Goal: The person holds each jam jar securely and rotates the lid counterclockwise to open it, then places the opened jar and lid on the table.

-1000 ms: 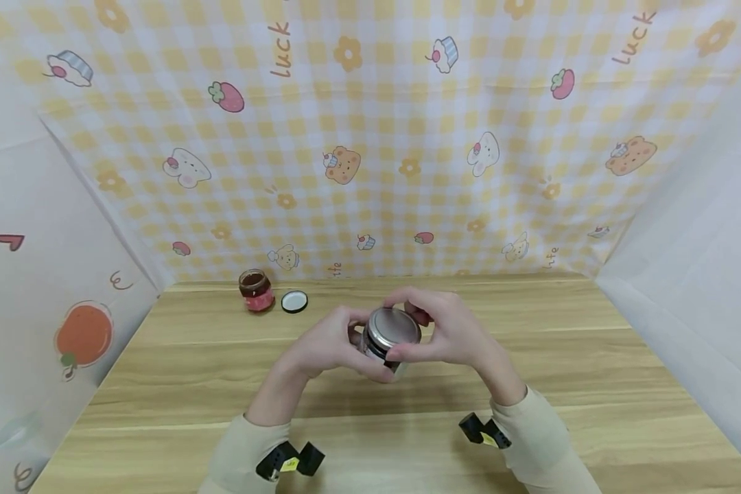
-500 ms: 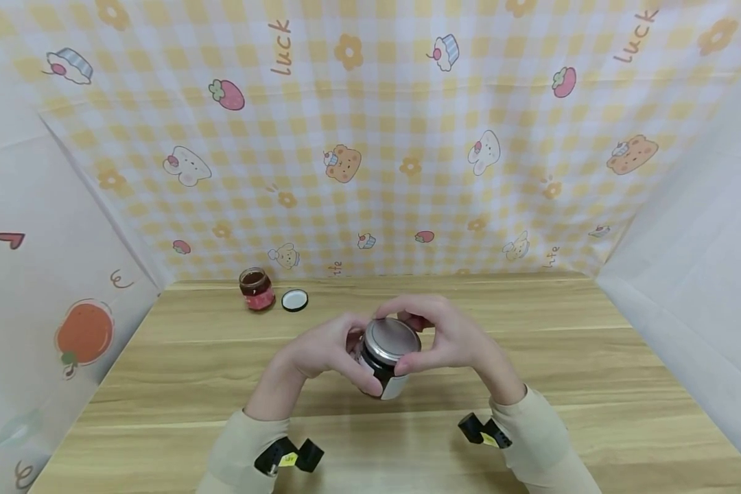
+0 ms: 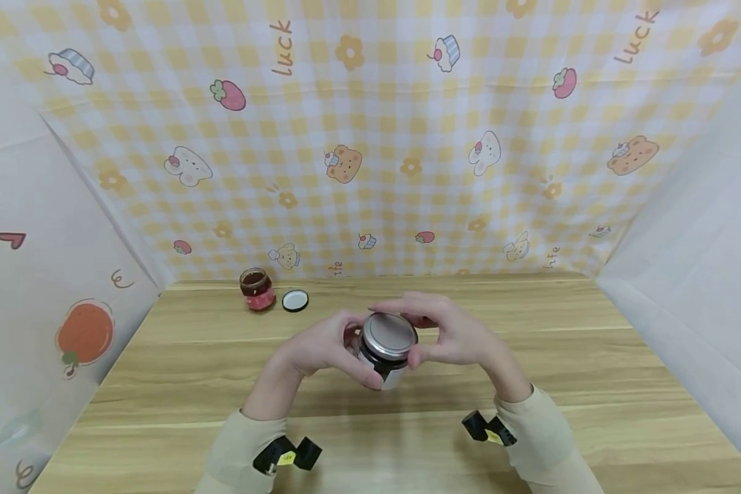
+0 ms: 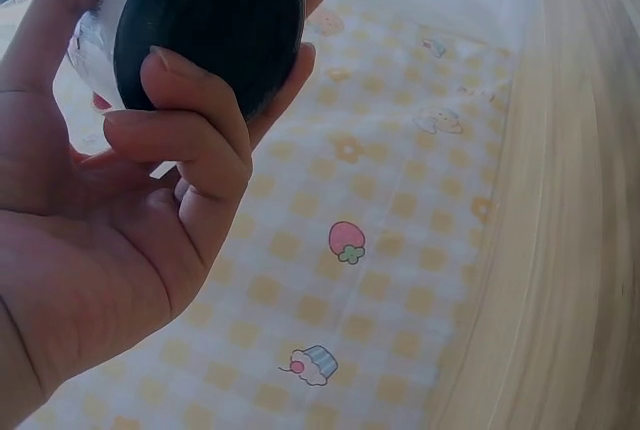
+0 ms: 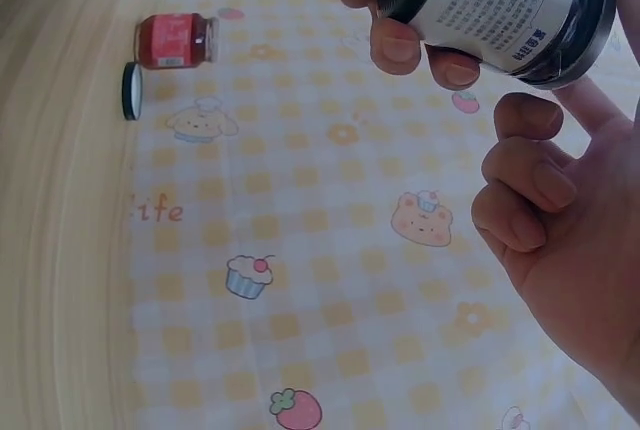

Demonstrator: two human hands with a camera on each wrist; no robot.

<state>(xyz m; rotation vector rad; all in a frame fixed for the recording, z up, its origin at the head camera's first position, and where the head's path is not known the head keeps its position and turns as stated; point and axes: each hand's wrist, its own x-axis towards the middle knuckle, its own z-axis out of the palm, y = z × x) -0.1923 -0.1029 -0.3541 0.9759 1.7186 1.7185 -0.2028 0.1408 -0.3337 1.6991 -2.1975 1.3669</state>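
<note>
A dark glass jar [image 3: 394, 377] with a pale label is lifted off the table, slightly tilted. My left hand [image 3: 327, 348] grips its side, thumb in front and fingers behind; the left wrist view shows fingertips against the dark base [image 4: 212, 25]. On top sits a silver lid [image 3: 390, 334]. My right hand [image 3: 455, 335] holds the lid's rim between thumb and index finger, the other fingers [image 5: 522, 225] curled below. Printed text covers the jar's label [image 5: 510, 5] in the right wrist view. The lid's far edge is partly hidden by the right index finger.
An uncapped jar [image 3: 259, 295] with a red label and dark red contents stands at the table's back left. Beside it a loose lid [image 3: 295, 300] lies white inside up. Behind the wooden table [image 3: 531, 322] hangs a yellow checked cloth [image 3: 383, 137].
The jar dipped toward me, then rose slightly. My right thumb has slid rightward along the lid's rim while the index finger reaches farther left behind it. My left hand keeps its grip.
</note>
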